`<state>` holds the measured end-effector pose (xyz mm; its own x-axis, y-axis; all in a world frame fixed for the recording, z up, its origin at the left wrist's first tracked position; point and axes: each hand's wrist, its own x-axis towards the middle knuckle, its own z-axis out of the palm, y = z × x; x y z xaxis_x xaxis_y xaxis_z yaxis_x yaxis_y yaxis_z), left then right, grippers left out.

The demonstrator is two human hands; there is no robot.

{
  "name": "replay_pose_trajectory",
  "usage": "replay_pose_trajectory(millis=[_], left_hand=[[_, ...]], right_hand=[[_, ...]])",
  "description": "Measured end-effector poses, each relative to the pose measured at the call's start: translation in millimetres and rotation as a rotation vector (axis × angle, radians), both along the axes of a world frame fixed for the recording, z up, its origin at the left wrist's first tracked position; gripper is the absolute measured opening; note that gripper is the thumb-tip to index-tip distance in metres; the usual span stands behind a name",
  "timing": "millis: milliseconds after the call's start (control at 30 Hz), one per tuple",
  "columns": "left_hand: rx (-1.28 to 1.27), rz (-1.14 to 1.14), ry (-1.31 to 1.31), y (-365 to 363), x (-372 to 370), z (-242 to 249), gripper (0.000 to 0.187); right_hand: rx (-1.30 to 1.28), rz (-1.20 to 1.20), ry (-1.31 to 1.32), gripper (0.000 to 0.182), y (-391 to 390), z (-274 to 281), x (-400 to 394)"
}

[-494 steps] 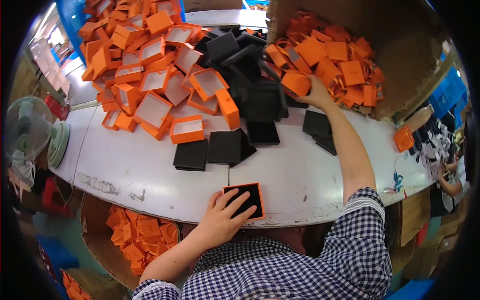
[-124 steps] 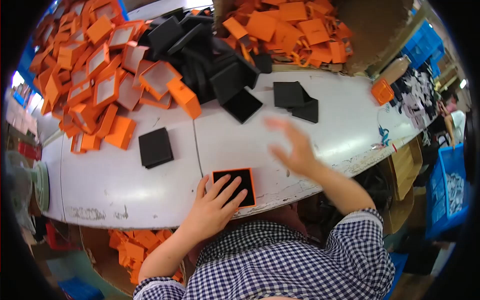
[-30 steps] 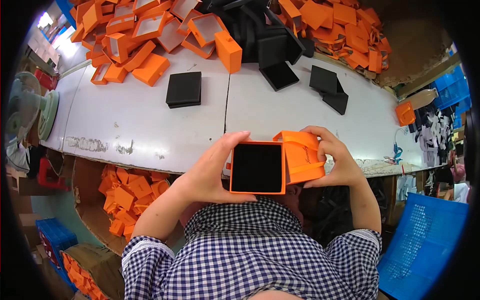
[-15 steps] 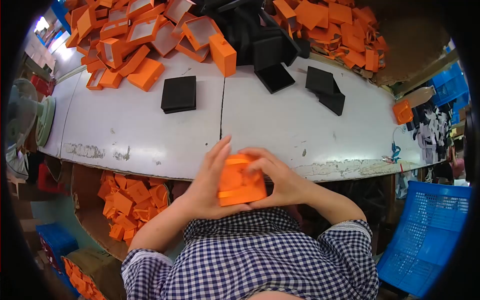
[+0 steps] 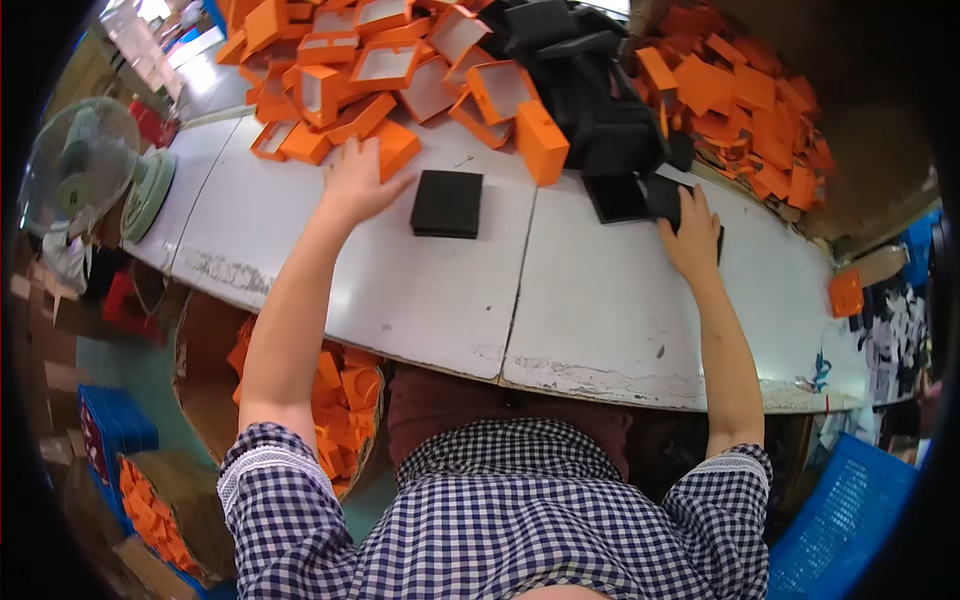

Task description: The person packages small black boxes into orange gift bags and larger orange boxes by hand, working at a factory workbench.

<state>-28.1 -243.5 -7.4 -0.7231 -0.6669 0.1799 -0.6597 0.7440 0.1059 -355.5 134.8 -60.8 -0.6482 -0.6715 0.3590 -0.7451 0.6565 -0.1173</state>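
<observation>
My left hand (image 5: 362,185) reaches to the far side of the table, its fingertips at an orange box (image 5: 398,150) on the front of the pile. Its thumb points right, apart from the fingers. Over on the right, my right hand (image 5: 692,235) lies with spread fingers over a black folded piece (image 5: 667,192), partly hidden under it. A shallow black tray (image 5: 616,200) sits just left of that piece. Between my hands lies a square black stack (image 5: 447,203), touched by neither.
Orange open boxes (image 5: 385,65) and black pieces (image 5: 600,110) pile up at the back. A carton at back right holds orange parts (image 5: 740,95). Below the table stands another carton with orange pieces (image 5: 345,400). A fan (image 5: 100,170) stands left, a blue crate (image 5: 845,520) right.
The orange box that both hands held near my body is out of them. My left hand has gone forward-left to the orange pile, my right hand forward-right to the black piece. The view has shifted.
</observation>
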Motion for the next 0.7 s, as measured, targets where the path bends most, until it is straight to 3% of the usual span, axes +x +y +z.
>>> replay_pose_trajectory(millis=[33, 133, 267, 333, 367, 433, 500, 567, 633, 700], left_hand=[[0.100, 0.079, -0.098, -7.8, -18.5, 5.1, 0.088], [0.074, 0.203, -0.120, -27.6, -34.1, -3.0, 0.087], [-0.058, 0.081, -0.089, -30.6, -24.3, -4.5, 0.087], [-0.068, 0.079, 0.152, -14.6, -8.5, 14.3, 0.085], [-0.067, 0.076, 0.147, -1.1, 1.1, 22.4, 0.085], [0.604, -0.224, 0.679, 37.9, 16.8, 33.3, 0.079], [1.429, -0.352, 0.895, 84.1, 36.2, 16.8, 0.072], [2.085, -0.375, 0.825, 129.9, 41.6, -6.7, 0.069], [2.286, -0.200, 0.709, 166.5, 40.4, -26.9, 0.069], [2.155, -0.147, 0.595, 171.8, 38.4, -22.6, 0.070]], right_hand=[[-0.027, -0.010, -0.037, 0.068, 1.9, 3.2, -1.7], [-0.178, 0.061, -0.122, 0.056, 15.3, -0.6, -14.9], [-0.410, 0.155, -0.043, 0.045, 30.8, 24.6, -12.2], [-0.418, 0.165, 0.018, 0.043, 38.9, 49.6, -6.9], [-0.426, 0.188, 0.075, 0.042, 41.3, 58.2, -3.8], [-0.458, 0.219, 0.116, 0.040, 44.4, 68.8, -2.6], [-0.353, 0.221, 0.184, 0.038, 47.0, 87.4, 8.0], [-0.358, 0.244, 0.163, 0.035, 44.4, 100.6, 20.2], [-0.406, 0.230, 0.111, 0.035, 42.2, 108.2, 32.4], [-0.465, 0.272, 0.101, 0.029, 42.1, 114.1, 43.0]])
